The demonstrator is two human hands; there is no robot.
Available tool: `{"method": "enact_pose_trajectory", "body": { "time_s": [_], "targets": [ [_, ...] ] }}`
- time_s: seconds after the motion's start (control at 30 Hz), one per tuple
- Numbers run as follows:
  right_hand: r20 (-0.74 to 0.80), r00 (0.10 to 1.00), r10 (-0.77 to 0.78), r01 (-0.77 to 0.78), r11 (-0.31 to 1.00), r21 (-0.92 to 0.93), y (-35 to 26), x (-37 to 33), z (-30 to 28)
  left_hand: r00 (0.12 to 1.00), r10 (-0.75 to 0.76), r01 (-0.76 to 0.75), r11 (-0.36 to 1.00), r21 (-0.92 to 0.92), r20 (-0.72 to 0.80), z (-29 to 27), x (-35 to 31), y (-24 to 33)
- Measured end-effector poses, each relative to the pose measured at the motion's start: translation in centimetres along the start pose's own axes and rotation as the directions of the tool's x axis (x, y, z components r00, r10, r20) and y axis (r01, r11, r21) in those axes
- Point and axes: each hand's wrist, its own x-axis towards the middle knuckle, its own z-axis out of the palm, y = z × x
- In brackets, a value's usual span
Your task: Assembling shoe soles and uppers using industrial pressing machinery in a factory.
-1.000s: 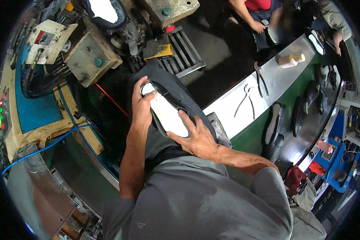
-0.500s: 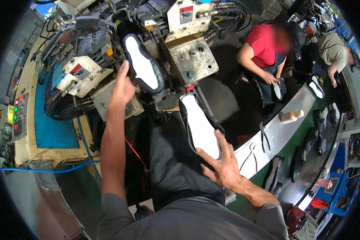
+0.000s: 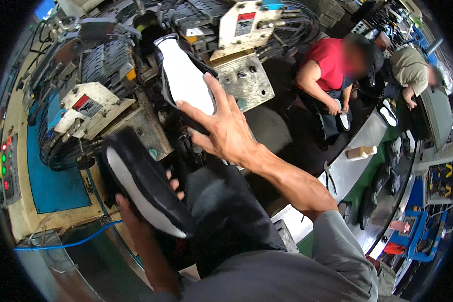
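My right hand (image 3: 225, 123) grips a black shoe upper with a white bottom (image 3: 186, 75), white side up, at the mouth of the machine (image 3: 151, 27). Its thumb and fingers straddle the wide end of the white bottom. Lower and to the left, my left hand (image 3: 128, 214) is wrapped round a second black shoe upper with a pale bottom (image 3: 143, 189). That one is tilted on its side and slightly blurred; its fingertips show at the right edge. Part of the left palm is hidden behind the shoe.
Pincers (image 3: 329, 176) and a small bottle (image 3: 361, 152) lie on the metal bench at right. Beyond it stand several dark shoes (image 3: 382, 176). A person in red (image 3: 327, 68) handles a shoe, with another person (image 3: 410, 68) behind. At left are a control panel (image 3: 7, 166) and a blue hose (image 3: 70, 247).
The left-hand shoe has come down and left, away from the machine, and turned on its side. My right hand has carried its shoe up from above my lap to the machine.
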Motion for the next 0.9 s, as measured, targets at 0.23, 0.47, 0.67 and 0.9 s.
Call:
{"method": "enact_pose_trajectory", "body": {
  "time_s": [0.23,0.47,0.67,0.9],
  "targets": [
    [-0.075,0.997,0.004,-0.001,0.999,0.046,0.2,2.2,6.0,0.991,-0.027,0.005,0.986,-0.165,-0.132,-8.1,-7.6,-3.9],
    [-0.052,0.987,-0.151,0.13,0.949,-0.286,0.1,1.6,5.6,0.948,-0.136,0.108,0.988,-0.111,-0.289,-5.9,-8.5,-6.5],
    [0.067,0.962,-0.266,0.273,0.904,-0.328,-0.1,2.6,4.6,0.956,-0.198,0.173,0.977,-0.127,-0.216,-6.9,-8.5,-8.4],
    [0.086,0.968,-0.236,0.251,0.901,-0.353,0.5,8.4,5.4,0.915,-0.261,0.241,0.965,-0.1,-0.308,-5.6,-5.6,-9.2]
  ]
}}
